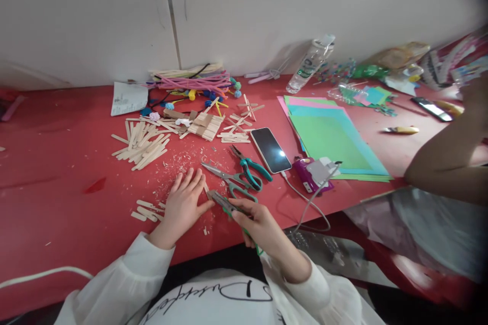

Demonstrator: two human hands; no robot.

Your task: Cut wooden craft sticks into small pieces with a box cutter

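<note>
My left hand [185, 200] lies flat on the red table with its fingers apart. Beside its fingertips and thumb, a thin wooden stick [206, 189] reaches toward the tool in my right hand. My right hand [256, 221] is wrapped round a green-handled hand tool with a grey metal head [221, 200]; its exact kind is partly hidden by the fingers. The tool's tip is close to my left thumb. Just beyond lie grey-handled scissors [219, 172] and teal-handled pliers [249, 166]. Several short stick pieces [147, 211] are left of my left wrist.
Loose craft sticks [143, 143] and wood shavings [179, 158] are spread behind my hands. A phone [270, 150], a purple box [310, 175], coloured paper [328, 132] and a water bottle [309, 65] stand right. Another person's arm [450, 147] rests at the far right.
</note>
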